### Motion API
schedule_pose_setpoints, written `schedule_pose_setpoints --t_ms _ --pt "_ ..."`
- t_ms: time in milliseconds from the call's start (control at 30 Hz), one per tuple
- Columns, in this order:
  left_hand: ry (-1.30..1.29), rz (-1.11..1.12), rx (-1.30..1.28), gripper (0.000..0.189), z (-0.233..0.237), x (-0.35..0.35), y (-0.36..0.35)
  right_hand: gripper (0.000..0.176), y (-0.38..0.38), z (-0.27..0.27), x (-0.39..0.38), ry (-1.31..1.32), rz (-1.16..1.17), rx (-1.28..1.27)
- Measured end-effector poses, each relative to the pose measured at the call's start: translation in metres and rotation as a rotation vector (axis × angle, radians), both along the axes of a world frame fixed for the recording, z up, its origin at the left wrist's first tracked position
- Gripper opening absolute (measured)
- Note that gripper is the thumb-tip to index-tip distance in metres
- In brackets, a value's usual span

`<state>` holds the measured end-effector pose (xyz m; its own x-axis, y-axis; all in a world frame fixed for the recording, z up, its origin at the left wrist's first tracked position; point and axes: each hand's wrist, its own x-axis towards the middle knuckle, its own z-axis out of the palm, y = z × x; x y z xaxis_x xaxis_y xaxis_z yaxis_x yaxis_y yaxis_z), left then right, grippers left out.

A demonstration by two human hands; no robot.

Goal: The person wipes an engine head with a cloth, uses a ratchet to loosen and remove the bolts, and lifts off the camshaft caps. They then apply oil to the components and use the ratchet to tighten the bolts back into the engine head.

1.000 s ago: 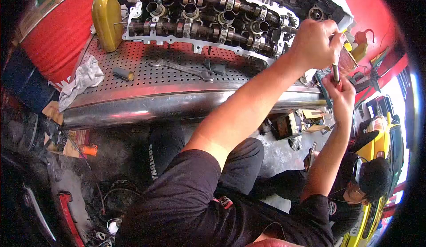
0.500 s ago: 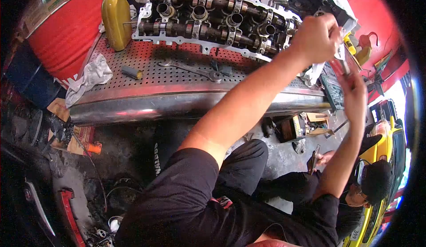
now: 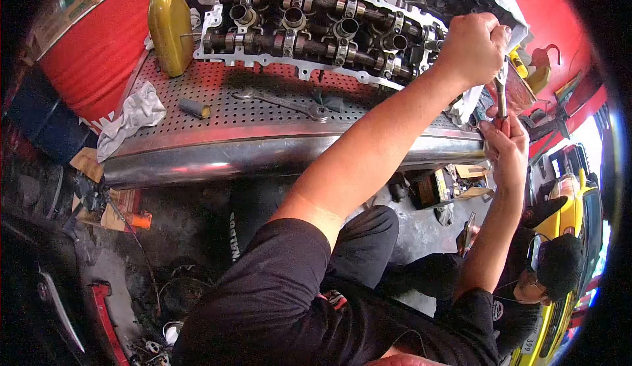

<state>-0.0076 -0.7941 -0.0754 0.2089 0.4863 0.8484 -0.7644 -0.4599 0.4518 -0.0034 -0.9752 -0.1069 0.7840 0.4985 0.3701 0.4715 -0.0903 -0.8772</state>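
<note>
The left hand (image 3: 471, 47) is closed in a fist around the upper end of a slim silver metal tool (image 3: 501, 93). The right hand (image 3: 503, 143) grips the tool's lower end, which looks reddish there. The tool stands almost upright, thin and shiny, just past the right end of the grey metal cylinder head (image 3: 309, 24). The head lies on the red perforated worktop (image 3: 217, 96) with a long steel spanner (image 3: 276, 101) and a gold plastic oil bottle (image 3: 168, 27).
</note>
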Motion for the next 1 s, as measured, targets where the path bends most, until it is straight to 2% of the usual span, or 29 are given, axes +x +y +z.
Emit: schedule_pose_setpoints --t_ms 67,200,300,333,400,433,467,500,567,667,733,767,867,1000 --pt "0.008 0.024 0.023 0.031 0.001 0.004 0.005 0.023 0.002 -0.004 0.004 0.006 -0.021 0.024" --pt "0.114 -0.092 0.090 0.031 0.000 -0.003 0.009 0.022 0.021 -0.041 -0.023 0.136 -0.056 0.331" --pt "0.133 -0.114 0.089 0.032 -0.002 -0.013 0.009 0.021 0.016 -0.042 -0.017 0.131 0.003 0.298" --pt "0.087 -0.094 0.059 0.032 -0.004 -0.011 0.004 0.019 0.012 -0.031 -0.011 0.056 -0.093 0.134" --pt "0.045 -0.107 0.023 0.027 -0.012 -0.020 -0.003 0.018 -0.007 0.003 0.037 -0.432 -0.170 -0.221" --pt "-0.022 0.019 0.043 0.027 -0.018 -0.023 -0.010 0.022 -0.013 0.017 0.077 -0.724 -0.145 -0.278" --pt "-0.092 0.143 0.065 0.027 -0.026 -0.022 -0.017 0.025 -0.005 0.045 0.070 -0.817 -0.268 -0.384" --pt "-0.159 0.262 0.079 0.029 -0.034 -0.017 -0.023 0.025 -0.007 0.064 0.094 -0.967 -0.193 -0.470" --pt "-0.183 0.272 0.017 0.035 -0.035 -0.006 -0.031 0.023 0.000 0.074 0.100 -0.809 -0.031 -0.473" --pt "-0.257 0.219 -0.072 0.029 -0.021 0.007 -0.022 0.018 -0.006 0.058 0.077 -0.664 -0.028 -0.554" --pt "-0.150 0.164 -0.020 0.024 -0.013 0.002 -0.015 0.016 -0.017 0.034 0.072 -0.508 0.050 -0.399" --pt "-0.092 0.134 0.006 0.023 -0.010 0.001 -0.014 0.016 -0.013 0.031 0.051 -0.378 -0.032 -0.410" --pt "-0.055 0.124 -0.009 0.022 -0.009 0.000 -0.014 0.014 -0.014 0.017 0.062 -0.427 -0.087 -0.308" --pt "-0.050 0.141 -0.005 0.023 -0.011 -0.001 -0.013 0.012 -0.013 0.023 0.065 -0.447 -0.114 -0.360"
